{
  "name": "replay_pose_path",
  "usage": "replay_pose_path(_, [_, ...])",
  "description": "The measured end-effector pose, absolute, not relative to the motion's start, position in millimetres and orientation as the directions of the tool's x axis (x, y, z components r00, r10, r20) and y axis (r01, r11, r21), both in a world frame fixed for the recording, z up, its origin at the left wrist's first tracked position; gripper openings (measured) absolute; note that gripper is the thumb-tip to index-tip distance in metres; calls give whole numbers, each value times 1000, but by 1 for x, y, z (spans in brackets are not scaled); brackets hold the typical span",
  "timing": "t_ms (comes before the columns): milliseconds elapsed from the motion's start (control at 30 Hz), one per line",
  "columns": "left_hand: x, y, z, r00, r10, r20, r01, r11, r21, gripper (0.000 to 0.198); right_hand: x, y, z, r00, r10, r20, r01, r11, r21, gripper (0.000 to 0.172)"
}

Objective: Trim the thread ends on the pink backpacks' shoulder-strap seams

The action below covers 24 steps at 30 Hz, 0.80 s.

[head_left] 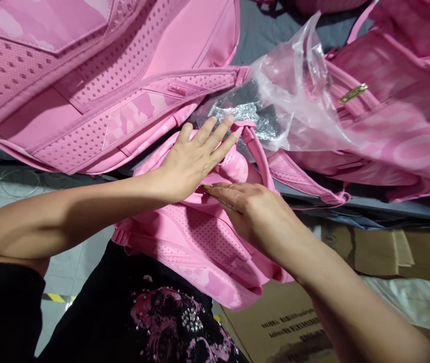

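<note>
The right hand [251,209] has its fingers pressed together, pinching a slim item with a green tip [206,187], mostly hidden by the fingers; the left hand [192,159] is spread flat, palm down. The small pink backpack [215,232] lies right under both, between them and the wearer's lap, and the fold at the green tip sits just ahead of the right fingers and just below the left palm, so the right hand is the nearer one. From there the backpack's near strap slants across below both wrists, down toward the right (the body is too bunched to give a sure long axis), while its top loop [260,151] stands just right of the left fingertips. Farther out, a clear plastic bag [294,116] lies beyond those fingertips on the bench [253,35], with a larger pink backpack [184,45] up and left of the left hand and another pink bag [396,111] well right of it.
</note>
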<state>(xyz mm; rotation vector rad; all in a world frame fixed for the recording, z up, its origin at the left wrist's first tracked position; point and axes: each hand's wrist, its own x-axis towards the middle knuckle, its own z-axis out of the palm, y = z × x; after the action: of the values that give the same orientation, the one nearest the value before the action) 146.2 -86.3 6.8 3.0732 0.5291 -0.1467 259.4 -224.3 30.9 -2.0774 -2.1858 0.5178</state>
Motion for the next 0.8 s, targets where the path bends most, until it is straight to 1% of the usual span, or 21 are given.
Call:
replay_pose_path(67, [146, -86, 5, 943, 325, -73, 327, -945, 19, 85, 257, -223, 32, -68, 980, -186, 964, 16, -267, 31])
replay_pose_path(167, [146, -85, 5, 942, 327, -75, 328, -945, 2, 88, 251, -222, 34, -39, 977, -210, 974, -10, -227, 31])
replay_pose_path(267, [142, -81, 14, 949, 291, -123, 290, -957, -25, 91, 248, -226, 35, 3, 973, -231, 981, -47, -187, 31])
replay_pose_path(333, [134, -78, 24, 948, 265, -176, 263, -964, -37, 98, 248, -233, 32, 21, 981, -195, 978, -61, -201, 33])
replay_pose_path(400, [123, -74, 33, 929, 299, -218, 300, -953, -32, 109, 248, -239, 24, 10, 996, -94, 953, -38, -301, 35])
replay_pose_path(467, [111, -72, 37, 909, 354, -221, 363, -932, 0, 119, 245, -242, 12, -17, 999, 37, 887, 32, -461, 35])
replay_pose_path(533, [102, -73, 36, 901, 388, -192, 401, -916, 30, 122, 240, -239, -1, -18, 988, 153, 799, 106, -592, 32])
replay_pose_path(567, [99, -74, 34, 901, 397, -177, 408, -913, 28, 121, 236, -237, -7, -2, 982, 190, 766, 124, -631, 31])
replay_pose_path(633, [97, -77, 28, 891, 430, -148, 433, -901, -14, 121, 229, -233, -18, 45, 972, 229, 729, 124, -673, 30])
replay_pose_path(700, [98, -80, 23, 876, 461, -139, 457, -887, -61, 120, 225, -230, -25, 79, 969, 235, 714, 110, -692, 31])
replay_pose_path(800, [100, -80, 20, 864, 473, -172, 464, -881, -90, 115, 223, -230, -29, 93, 969, 230, 698, 101, -709, 32])
